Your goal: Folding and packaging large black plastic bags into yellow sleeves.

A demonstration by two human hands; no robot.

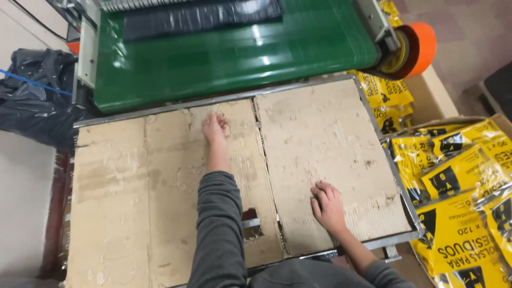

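Observation:
My left hand (215,128) reaches forward and rests as a loose fist on the worn cardboard sheet (133,192) that covers the metal-framed table, close to the green conveyor belt (234,58). It holds nothing I can see. My right hand (327,205) lies near the table's front edge, fingers curled down against a second cardboard panel (325,144), also with nothing in it. A black plastic film (202,18) lies on the belt at the far end.
Yellow printed bag packs (458,186) fill an open box on the right, more (386,98) sit behind it. An orange roller wheel (418,48) stands at the belt's right end. A black plastic bag (34,96) sits at the left. A torn hole (250,221) shows in the cardboard.

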